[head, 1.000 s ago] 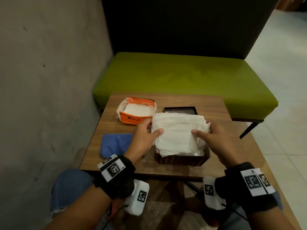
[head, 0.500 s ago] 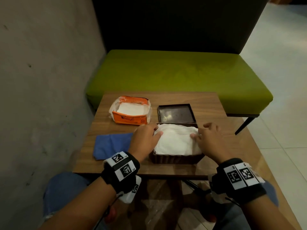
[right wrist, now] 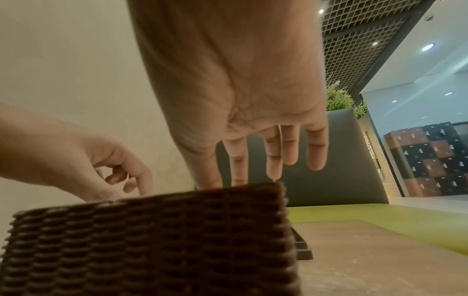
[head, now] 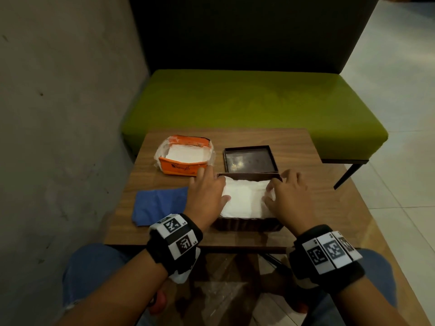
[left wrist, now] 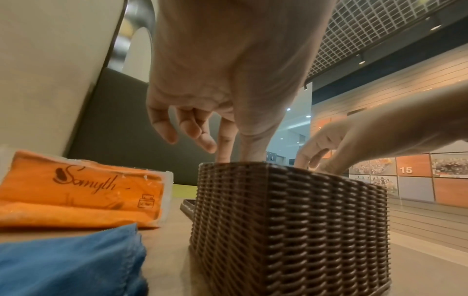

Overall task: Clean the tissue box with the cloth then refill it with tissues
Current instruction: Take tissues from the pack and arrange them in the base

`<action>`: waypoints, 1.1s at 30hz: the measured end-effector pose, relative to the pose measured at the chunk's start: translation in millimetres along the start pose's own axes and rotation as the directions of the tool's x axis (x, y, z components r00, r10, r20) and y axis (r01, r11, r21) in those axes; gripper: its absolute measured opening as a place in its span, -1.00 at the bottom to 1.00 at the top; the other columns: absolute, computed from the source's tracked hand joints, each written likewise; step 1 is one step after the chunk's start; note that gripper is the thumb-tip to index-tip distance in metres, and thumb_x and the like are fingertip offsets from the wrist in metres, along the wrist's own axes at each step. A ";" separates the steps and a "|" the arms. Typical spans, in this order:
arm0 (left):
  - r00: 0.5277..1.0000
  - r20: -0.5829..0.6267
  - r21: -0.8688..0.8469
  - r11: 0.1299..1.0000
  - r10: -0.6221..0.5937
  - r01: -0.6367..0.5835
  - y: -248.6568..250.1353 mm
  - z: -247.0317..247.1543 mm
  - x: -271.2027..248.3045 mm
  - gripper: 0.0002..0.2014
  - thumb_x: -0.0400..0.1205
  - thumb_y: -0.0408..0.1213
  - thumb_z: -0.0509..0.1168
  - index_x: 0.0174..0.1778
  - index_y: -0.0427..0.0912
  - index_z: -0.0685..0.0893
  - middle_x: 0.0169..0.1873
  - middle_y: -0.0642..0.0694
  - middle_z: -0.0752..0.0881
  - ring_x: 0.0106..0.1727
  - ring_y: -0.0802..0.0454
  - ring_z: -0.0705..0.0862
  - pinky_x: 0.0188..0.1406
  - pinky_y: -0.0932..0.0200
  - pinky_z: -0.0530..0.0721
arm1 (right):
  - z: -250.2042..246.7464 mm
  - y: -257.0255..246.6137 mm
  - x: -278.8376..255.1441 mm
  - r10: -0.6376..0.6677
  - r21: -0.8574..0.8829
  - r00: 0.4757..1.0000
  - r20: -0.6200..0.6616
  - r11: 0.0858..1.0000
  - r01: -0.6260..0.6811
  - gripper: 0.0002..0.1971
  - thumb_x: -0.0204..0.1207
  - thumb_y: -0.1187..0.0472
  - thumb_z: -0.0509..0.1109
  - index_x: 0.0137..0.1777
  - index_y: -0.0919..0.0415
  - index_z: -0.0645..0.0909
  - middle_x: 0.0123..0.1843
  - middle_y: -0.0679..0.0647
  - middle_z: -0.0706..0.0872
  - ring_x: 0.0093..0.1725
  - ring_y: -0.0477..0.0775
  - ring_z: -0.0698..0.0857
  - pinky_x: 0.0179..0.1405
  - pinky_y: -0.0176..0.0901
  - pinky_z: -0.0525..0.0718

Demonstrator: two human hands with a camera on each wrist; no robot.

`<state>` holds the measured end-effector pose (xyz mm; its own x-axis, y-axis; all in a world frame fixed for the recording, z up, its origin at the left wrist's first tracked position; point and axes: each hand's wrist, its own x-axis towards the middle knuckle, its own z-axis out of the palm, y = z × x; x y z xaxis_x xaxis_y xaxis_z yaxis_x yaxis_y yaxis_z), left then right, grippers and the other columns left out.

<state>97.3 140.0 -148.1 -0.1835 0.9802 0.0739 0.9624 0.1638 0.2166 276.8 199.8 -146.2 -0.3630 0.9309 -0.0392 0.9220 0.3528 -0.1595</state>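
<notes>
A green padded bench [head: 254,102] fills the upper centre of the head view. Below it, a wood-grain table [head: 329,208] is seen. At its centre a dark woven tissue box [head: 247,224], square and ribbed, is packed with a soft white stack of tissues [head: 244,198]. The stack is pressed at its left edge by the left hand [head: 207,194] and at its right edge by the right hand [head: 290,196], fingers loosely spread and apart. A flat blue cloth [head: 157,205] lies left of the box. An orange plastic tissue pack [head: 183,158] sits at upper left, beside a dark square lid [head: 250,160].

Café seating; green bench [head: 254,102]; table [head: 324,208]
</notes>
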 end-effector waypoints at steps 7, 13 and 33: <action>1.000 -0.028 -0.062 0.998 -0.006 0.004 -0.8 4.9 8.6 -0.87 0.60 -0.10 0.31 -0.08 -0.07 0.64 0.11 -0.05 0.51 0.17 -0.04 0.41 0.10 0.03 0.46 | 10.6 3.6 9.5 0.053 -0.035 0.996 0.071 0.998 -0.051 -0.75 0.60 0.04 0.34 0.21 0.11 0.61 0.61 0.30 0.21 0.67 0.36 0.00 0.55 0.28 0.22; 0.995 -0.053 -0.110 0.991 -0.081 0.075 0.2 7.0 13.4 -0.94 0.58 -0.20 0.28 -0.12 -0.09 0.62 0.10 -0.07 0.55 0.12 -0.05 0.46 0.05 0.03 0.52 | 7.2 -0.2 18.8 0.038 0.108 0.993 -0.112 0.994 -0.026 -0.88 0.54 0.21 0.40 0.04 0.16 0.71 0.54 0.29 0.35 0.63 0.37 0.13 0.47 0.28 0.26; 0.944 0.304 0.238 0.950 0.126 -0.203 23.5 4.1 19.1 -0.89 0.57 -0.30 0.33 -0.02 -0.03 0.64 0.00 -0.05 0.71 0.18 -0.10 0.62 0.37 -0.19 0.21 | 8.8 -48.4 11.4 0.035 0.090 0.954 0.298 0.994 -0.064 -0.62 0.68 0.27 0.12 0.46 0.08 0.45 0.44 0.24 0.39 0.46 0.32 0.38 0.29 0.10 0.51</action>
<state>117.2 163.1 -145.5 0.0089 0.9799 -0.1991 0.9990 -0.0174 -0.0408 226.8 192.5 -147.6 -0.3544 0.8725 -0.3364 0.9276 0.2824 -0.2447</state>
